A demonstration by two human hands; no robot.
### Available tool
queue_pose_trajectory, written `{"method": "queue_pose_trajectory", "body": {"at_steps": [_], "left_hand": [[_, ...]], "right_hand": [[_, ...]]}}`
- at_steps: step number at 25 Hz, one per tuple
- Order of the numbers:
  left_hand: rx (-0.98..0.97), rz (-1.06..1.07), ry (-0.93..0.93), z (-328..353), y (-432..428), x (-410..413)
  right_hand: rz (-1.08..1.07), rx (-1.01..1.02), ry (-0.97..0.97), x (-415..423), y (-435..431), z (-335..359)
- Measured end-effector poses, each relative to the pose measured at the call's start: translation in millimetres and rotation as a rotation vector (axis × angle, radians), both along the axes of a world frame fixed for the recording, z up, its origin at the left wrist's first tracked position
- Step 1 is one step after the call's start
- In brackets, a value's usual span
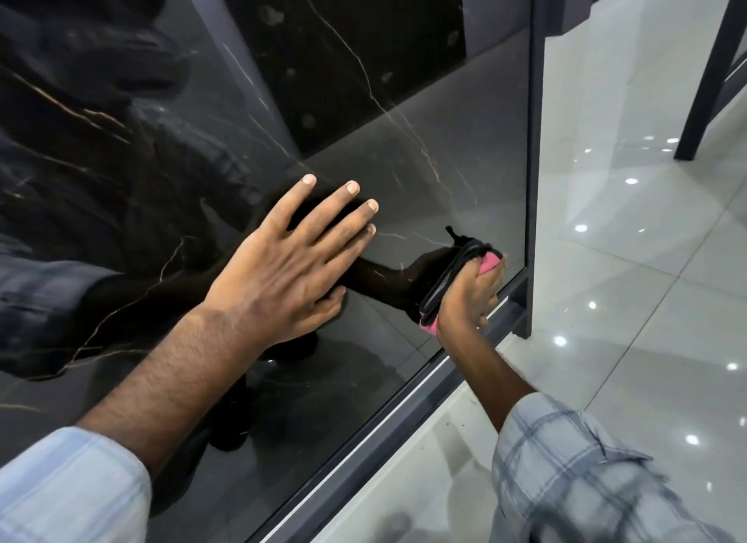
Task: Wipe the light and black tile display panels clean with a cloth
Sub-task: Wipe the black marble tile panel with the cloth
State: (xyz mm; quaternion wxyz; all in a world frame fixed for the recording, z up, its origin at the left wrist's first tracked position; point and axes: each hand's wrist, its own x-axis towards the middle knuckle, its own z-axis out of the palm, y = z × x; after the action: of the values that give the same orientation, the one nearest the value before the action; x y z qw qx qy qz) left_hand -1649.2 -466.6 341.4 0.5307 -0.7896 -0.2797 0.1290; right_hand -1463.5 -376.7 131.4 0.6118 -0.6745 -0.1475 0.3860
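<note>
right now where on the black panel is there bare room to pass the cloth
Bare black panel lies above the right hand and cloth, between the left hand and the frame post; also below the left forearm down to the bottom rail. Crowded: the corner where rail and post meet.

Glossy white tiled floor (646, 283), thin grey grout lines crossing it, bright spots of light mirrored all over. Standing directly on it, a dark grey metal frame (534, 178) (bottom rail running diagonally, upright post at its right end), with a black tile panel (364, 170) set inside. At upper right, a slanted dark leg (711, 77) planted on the tiles, well apart from the frame. Just beside the bottom rail, a few tiny dark specks (448, 423) on the white surface.
</note>
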Motion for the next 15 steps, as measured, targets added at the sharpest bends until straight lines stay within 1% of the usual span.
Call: {"method": "queue_pose_trajectory", "body": {"at_steps": [2, 4, 6, 7, 9, 10, 13, 14, 15], "left_hand": [[-0.01, -0.024, -0.045, 0.2, 0.0, 1.5], [-0.077, -0.073, -0.118, 4.4, -1.9, 4.1], [-0.145, -0.143, -0.217, 16.7, -6.3, 6.8], [-0.157, -0.164, -0.249, 27.4, -9.7, 8.2], [-0.114, -0.203, -0.301, 60.0, -16.3, 7.8], [-0.069, -0.218, -0.329, 81.0, -18.4, 5.9], [0.115, -0.204, -0.386, 156.6, -23.3, -13.1], [0.178, -0.183, -0.391, 180.8, -25.6, -22.0], [0.231, -0.161, -0.397, 201.3, -28.7, -29.8]], "right_hand": [[0.037, -0.038, 0.008, 3.3, -1.4, 4.5], [0.015, -0.024, -0.027, 4.7, 2.9, 31.6], [-0.033, 0.044, -0.143, 8.9, 10.9, 75.7], [-0.044, 0.116, -0.227, 10.2, 12.2, 102.4], [-0.007, 0.341, -0.445, 5.8, 2.3, 150.8], [0.017, 0.469, -0.587, 0.3, -5.5, 169.6], [0.097, 0.868, -1.095, -6.3, -22.3, 229.4], [0.095, 0.951, -1.233, -1.0, -16.1, 253.0], [0.048, 0.977, -1.294, 6.5, -6.8, 278.5]]}}
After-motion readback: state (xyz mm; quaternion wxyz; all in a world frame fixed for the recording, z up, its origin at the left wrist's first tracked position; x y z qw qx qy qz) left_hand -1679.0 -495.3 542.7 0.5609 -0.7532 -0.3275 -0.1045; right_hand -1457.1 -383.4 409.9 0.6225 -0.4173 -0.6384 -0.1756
